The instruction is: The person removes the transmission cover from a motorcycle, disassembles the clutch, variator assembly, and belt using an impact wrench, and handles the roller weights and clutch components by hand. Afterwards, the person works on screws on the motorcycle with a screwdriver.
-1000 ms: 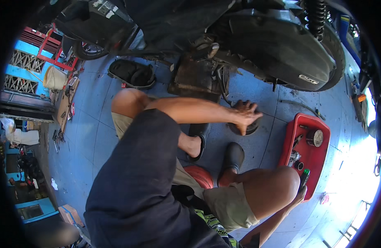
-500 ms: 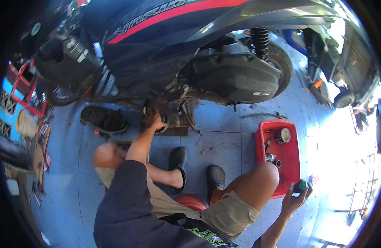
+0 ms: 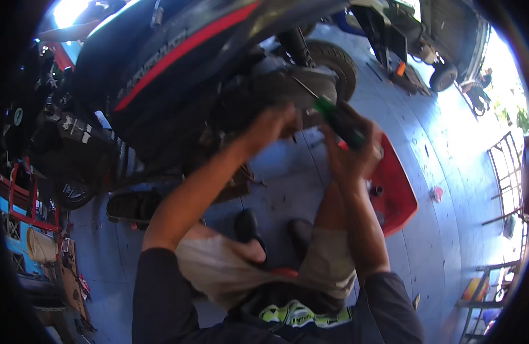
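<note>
A screwdriver [image 3: 328, 112] with a green and black handle is gripped in my right hand [image 3: 356, 155]. Its thin metal shaft points up and left, in front of the dark cover [image 3: 258, 92] beside the scooter's rear wheel. Whether the tip touches the cover, I cannot tell. My left hand [image 3: 276, 127] is raised just below that cover, its fingers smeared by motion. Above both hands stands the dark scooter [image 3: 167, 86] with a red stripe. Under my right forearm, the red tray [image 3: 406, 200] is partly hidden.
A removed dark cover [image 3: 132, 206] lies on the blue floor [image 3: 287, 183] at the left, near the scooter. Another vehicle with a small wheel [image 3: 443, 77] stands at the far right. Metal frames [image 3: 508, 166] are along the right side.
My right hand has brought the screwdriver from beside the tray up to the scooter's rear cover. My left hand has left the scooter's underside and moved up and right. The view has shifted.
</note>
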Demonstrator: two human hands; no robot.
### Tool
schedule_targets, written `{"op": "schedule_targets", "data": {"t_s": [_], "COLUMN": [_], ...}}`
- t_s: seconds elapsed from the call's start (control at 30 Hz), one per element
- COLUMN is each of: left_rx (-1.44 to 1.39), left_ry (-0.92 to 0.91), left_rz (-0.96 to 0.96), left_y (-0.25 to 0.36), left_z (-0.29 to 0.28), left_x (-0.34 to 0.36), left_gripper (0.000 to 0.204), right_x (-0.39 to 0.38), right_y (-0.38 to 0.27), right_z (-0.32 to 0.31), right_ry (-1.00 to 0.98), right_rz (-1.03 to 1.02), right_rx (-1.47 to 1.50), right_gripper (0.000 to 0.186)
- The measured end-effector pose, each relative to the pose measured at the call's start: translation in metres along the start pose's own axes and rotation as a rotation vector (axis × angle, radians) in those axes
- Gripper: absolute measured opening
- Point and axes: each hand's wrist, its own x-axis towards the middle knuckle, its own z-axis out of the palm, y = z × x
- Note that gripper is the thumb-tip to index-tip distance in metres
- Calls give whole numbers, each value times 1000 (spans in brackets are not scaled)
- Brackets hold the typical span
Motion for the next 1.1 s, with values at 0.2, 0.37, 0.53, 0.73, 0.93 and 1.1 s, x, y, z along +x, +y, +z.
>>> {"op": "schedule_targets", "data": {"t_s": [0.2, 0.37, 0.53, 0.73, 0.93, 1.1], "left_rx": [-194, -36, -180, -451, -439, -386], "left_ry": [362, 446, 414, 355, 452, 418], "left_rz": [-23, 56, -9, 37, -33, 12], "left_y": [20, 4, 9, 23, 22, 21], "left_z": [5, 10, 13, 23, 19, 19], "left_x": [73, 98, 80, 75, 81, 84], "left_gripper": [29, 26, 27, 25, 22, 22], "right_x": [-7, 2, 0, 7, 7, 2], "right_y": [-9, 7, 8, 2, -3, -1], "right_z": [51, 47, 46, 51, 46, 52], "right_ry": [-67, -145, -221, -215, -230, -213], "right_rz": [118, 100, 197, 401, 816, 507], "right_rx": [121, 168, 145, 310, 821, 521], "right_gripper": [44, 42, 37, 39, 40, 41]}}
